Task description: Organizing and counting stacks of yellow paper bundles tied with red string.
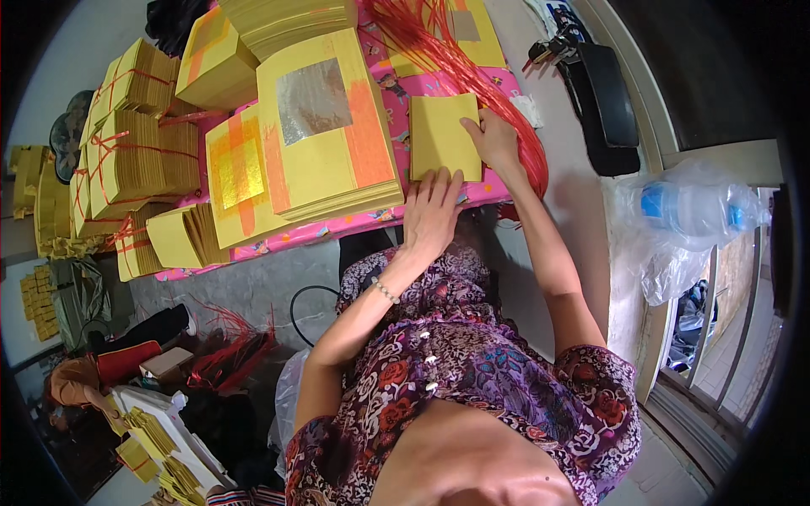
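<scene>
A small stack of yellow paper sheets (440,131) lies on the pink patterned cloth in front of me. My left hand (432,215) rests along its near edge, palm down, with the fingers stretched out and slightly apart. At the stack's right edge is my right hand (494,143); its thumb lies over the top sheet and its fingers go down the side, partly hidden. Just left of this stack stands a thick pile of larger yellow sheets (371,93) with a silver square (312,99) and orange bands on top.
Red plastic strands (530,160) hang over the table's right side. Bundles of yellow paper tied with red strips (126,160) stand at the left on the pink cloth (337,223). Keys (550,52) and a black case (603,97) lie on a ledge. A bagged bottle (688,207) hangs at right.
</scene>
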`<state>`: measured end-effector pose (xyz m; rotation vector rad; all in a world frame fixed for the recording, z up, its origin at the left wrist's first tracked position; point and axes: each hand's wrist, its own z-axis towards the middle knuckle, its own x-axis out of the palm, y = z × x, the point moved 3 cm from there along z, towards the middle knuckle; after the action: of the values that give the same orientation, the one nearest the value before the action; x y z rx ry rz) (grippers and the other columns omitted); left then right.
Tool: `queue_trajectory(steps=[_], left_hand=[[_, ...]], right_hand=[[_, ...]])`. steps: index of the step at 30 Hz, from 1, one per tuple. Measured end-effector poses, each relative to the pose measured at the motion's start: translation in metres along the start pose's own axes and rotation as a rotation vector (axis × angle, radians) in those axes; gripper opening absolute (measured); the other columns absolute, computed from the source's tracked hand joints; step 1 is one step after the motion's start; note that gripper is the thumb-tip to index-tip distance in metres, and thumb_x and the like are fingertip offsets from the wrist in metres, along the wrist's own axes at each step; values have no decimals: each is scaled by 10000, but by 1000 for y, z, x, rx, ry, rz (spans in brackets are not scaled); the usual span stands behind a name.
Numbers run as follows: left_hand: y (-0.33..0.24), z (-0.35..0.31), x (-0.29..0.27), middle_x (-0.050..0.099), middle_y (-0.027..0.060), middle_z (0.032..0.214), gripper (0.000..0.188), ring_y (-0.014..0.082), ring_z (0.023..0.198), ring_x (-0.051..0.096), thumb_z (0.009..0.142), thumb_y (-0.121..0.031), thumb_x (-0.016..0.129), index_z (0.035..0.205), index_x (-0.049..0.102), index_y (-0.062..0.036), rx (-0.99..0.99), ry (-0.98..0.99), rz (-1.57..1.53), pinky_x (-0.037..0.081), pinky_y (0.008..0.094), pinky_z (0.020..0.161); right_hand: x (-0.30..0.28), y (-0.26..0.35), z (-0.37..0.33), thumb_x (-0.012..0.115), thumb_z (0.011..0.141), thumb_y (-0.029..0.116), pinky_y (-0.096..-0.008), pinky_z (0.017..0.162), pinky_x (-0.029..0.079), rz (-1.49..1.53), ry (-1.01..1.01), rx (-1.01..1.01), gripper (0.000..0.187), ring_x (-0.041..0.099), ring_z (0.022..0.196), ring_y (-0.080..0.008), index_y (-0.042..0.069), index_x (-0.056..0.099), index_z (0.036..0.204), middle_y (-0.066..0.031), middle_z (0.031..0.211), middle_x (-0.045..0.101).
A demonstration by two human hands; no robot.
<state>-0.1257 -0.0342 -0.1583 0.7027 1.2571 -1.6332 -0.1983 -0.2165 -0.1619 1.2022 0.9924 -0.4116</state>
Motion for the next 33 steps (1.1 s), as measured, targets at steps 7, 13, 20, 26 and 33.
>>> queue_trajectory(steps=[7, 13, 20, 26, 33], left_hand=[[-1, -3, 5, 429, 158, 1326, 632, 333, 1224, 385, 773, -174, 660, 1342, 422, -41, -20, 17, 36, 331, 460, 1017], [-1, -5, 11, 409, 151, 1352, 681, 349, 1242, 367, 772, -186, 674, 1381, 389, -80, -34, 52, 58, 327, 472, 1007], [-1, -4, 9, 394, 171, 1356, 721, 348, 1254, 356, 734, -143, 680, 1376, 371, -28, -25, 67, 54, 313, 472, 1034], [-3, 1, 2, 396, 169, 1321, 713, 370, 1230, 363, 704, -110, 711, 1343, 400, -54, -90, 58, -100, 350, 477, 977], [-11, -1, -20, 392, 206, 1305, 693, 390, 1181, 392, 707, -94, 703, 1323, 397, -8, -90, -2, -173, 386, 458, 943]], right_hand=[[-24, 24, -27, 631, 856, 253, -448, 680, 478, -84, -304, -143, 296, 599, 798, -345, 6, 585, 1012, -169, 922, 607], [1, 10, -30, 607, 853, 196, -415, 792, 475, -304, -263, -399, 361, 515, 1007, -286, 46, 564, 1179, -95, 1114, 556], [12, 3, -30, 601, 859, 212, -411, 818, 465, -346, -260, -374, 380, 519, 1023, -271, 71, 564, 1209, -73, 1129, 557], [4, 4, -30, 579, 879, 149, -410, 892, 434, -227, -215, -370, 361, 516, 1037, -323, 32, 557, 1221, -140, 1158, 550], [-40, 41, -30, 594, 870, 125, -412, 878, 439, -102, -282, -484, 298, 513, 1031, -330, 31, 594, 1153, -148, 1102, 549]])
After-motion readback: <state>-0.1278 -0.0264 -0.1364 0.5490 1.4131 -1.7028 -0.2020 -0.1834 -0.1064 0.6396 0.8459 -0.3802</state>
